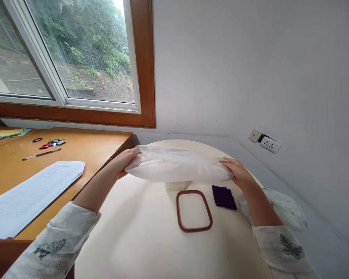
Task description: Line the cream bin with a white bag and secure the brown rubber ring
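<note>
A thin, whitish, see-through sheet or bag (174, 164) is stretched sideways above the round table. Its left end is pinched in my left hand (127, 161), its right end in my right hand (235, 170). Whether it is fabric or plastic I cannot tell. Beneath it on the table lies a brown rounded-rectangle frame (187, 230), like an embroidery hoop. To the frame's right is a folded dark purple cloth (223, 197). Something pale, partly hidden, stands behind the sheet's lower edge.
The cream round table (133, 240) fills the middle. At the left, a wooden desk (99, 143) holds papers (37, 193), a pen (41, 154) and keys (54, 143). A clear plastic bag (287, 207) sits at the table's right edge. Wall sockets (270, 144) are at the right.
</note>
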`<state>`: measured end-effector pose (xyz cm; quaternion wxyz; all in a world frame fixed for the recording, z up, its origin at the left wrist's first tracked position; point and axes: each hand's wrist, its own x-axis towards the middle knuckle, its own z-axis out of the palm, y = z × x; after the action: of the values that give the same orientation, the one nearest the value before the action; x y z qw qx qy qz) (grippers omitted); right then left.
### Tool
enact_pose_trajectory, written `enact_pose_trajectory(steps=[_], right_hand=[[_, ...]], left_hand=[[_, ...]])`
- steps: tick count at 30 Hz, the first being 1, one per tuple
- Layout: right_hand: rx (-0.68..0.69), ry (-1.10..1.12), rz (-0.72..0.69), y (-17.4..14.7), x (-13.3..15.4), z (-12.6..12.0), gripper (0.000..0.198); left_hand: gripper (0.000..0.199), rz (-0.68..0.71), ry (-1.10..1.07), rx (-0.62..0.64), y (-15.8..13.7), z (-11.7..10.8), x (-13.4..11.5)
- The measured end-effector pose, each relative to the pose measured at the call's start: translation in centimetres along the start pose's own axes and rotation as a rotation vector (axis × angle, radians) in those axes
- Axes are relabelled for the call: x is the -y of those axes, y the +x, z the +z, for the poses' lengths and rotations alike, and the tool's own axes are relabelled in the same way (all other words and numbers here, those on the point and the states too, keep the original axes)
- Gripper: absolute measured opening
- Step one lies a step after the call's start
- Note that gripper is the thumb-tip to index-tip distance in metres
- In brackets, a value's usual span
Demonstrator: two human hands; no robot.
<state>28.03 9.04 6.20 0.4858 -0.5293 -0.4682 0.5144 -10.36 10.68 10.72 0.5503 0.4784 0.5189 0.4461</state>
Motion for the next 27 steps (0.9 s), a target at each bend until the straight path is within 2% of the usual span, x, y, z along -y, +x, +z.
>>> enact_pose_trajectory(steps=[3, 7, 10, 14, 17, 20, 23, 25, 27], right_hand=[[-0.098, -0.158, -0.003, 0.8, -1.0, -0.4, 0.034], [-0.149, -0.255, 0.023, 1.8, -2.6, 0.0, 0.031], [-0.187, -0.321, 0.027, 2.6, -4.0, 0.4, 0.028], [-0.252, -0.389, -0.007, 4.4, -6.0, 1.6, 0.029], [-0.262, -0.442, -0.041, 5.8, -7.1, 2.9, 0.028], [-0.258, -0.459, -0.07, 6.4, -6.9, 3.6, 0.053], [-0.237, -0.424, -0.134, 5.7, -5.2, 3.9, 0.073], [-0.158, -0.367, -0.214, 4.6, -3.6, 4.2, 0.073], [0.031, -0.276, -0.284, 3.5, -2.1, 4.9, 0.072]], left_hand=[[0.023, -0.126, 0.048, 0.06, -0.1, -0.8, 1.2], [0.033, -0.302, 0.017, 0.154, -0.2, -1.3, 3.6], [0.037, -0.361, -0.041, 0.198, 0.1, -1.0, 5.2], [0.035, -0.188, -0.096, 0.081, 1.7, 1.0, 6.1], [0.033, -0.137, -0.046, 0.002, 3.1, 2.6, 6.1], [0.037, -0.111, 0.065, -0.037, 3.8, 2.9, 5.4], [0.057, 0.004, 0.149, -0.118, 3.2, 2.1, 3.9], [0.063, 0.126, 0.21, -0.1, 2.2, 1.8, 2.7], [0.067, 0.259, 0.353, 0.052, 1.2, 2.2, 1.7]])
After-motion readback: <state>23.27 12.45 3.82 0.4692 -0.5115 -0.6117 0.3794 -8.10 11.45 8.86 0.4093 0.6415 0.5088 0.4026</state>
